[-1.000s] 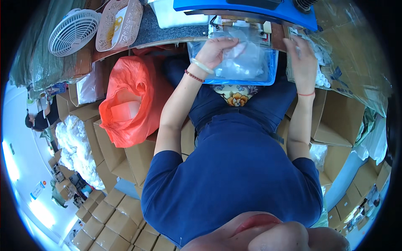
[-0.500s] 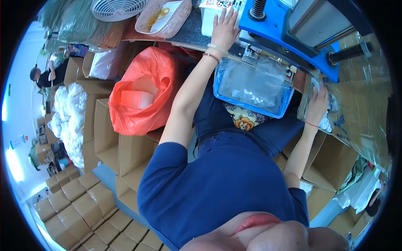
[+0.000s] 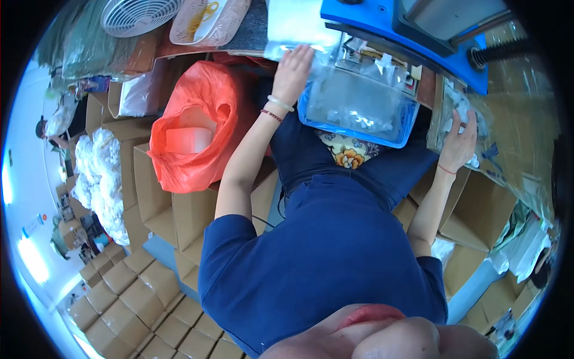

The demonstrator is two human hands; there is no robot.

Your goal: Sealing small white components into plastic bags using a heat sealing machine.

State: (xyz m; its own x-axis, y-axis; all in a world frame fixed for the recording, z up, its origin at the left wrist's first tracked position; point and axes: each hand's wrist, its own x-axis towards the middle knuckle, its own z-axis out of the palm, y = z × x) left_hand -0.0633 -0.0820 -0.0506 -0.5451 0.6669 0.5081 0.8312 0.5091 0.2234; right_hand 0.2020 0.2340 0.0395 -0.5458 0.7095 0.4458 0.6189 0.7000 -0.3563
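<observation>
Firstly, at the near side, I note a patterned cloth [image 3: 353,157] on the lap and, just beyond it, a blue-lined tray [image 3: 347,133] of clear bags [image 3: 351,99], apparently set there for easy reach by both hands. To its left, a red bag [image 3: 179,169] gapes upward, presumably for access. On the right, the right hand [image 3: 459,142] has its fingers parted and loosely bent at the small white pieces [image 3: 452,99]; I see nothing gripped. Farther left, the left hand [image 3: 292,75] lays nearly straight fingers along the near edge of a pale plastic stack [image 3: 302,27], perhaps steadying it; with the thumb hidden, I cannot tell whether it has hold. Farthest, a blue press [image 3: 382,18] overhangs the tray's far side.
</observation>
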